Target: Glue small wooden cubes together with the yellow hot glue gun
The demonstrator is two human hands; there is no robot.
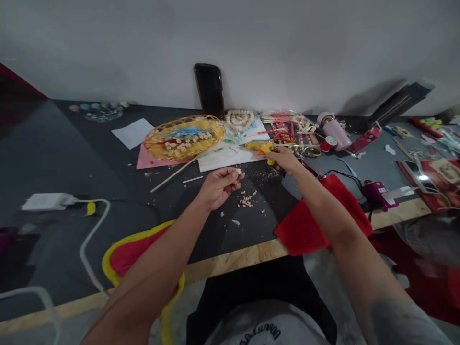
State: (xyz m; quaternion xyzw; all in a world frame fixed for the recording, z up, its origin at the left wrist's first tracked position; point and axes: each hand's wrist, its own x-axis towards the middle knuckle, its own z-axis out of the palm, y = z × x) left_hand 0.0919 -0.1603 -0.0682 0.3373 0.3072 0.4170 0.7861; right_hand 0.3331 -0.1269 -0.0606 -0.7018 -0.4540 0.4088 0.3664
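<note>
My left hand (221, 186) is closed in a pinch, above the dark tabletop, on a small pale wooden piece (239, 171). Just to its right lies a loose pile of similar tiny wooden bits (247, 199). My right hand (284, 159) grips the handle of a yellow glue gun (261, 146), whose nozzle points left over white paper (230, 159). Left of the glue gun stands a yellow woven basket (149, 143) holding several clusters of pale wooden pieces. A long thin stick (172, 178) and a shorter stick (193, 179) lie in front of the basket.
A phone (209, 90) leans on the wall. Behind the right hand are scissors (311, 151), a red thread spool (328, 143) and a pink bottle (335, 132). Red cloth (305, 227) overhangs the wooden front edge. A charger (48, 201) with a white cable lies left.
</note>
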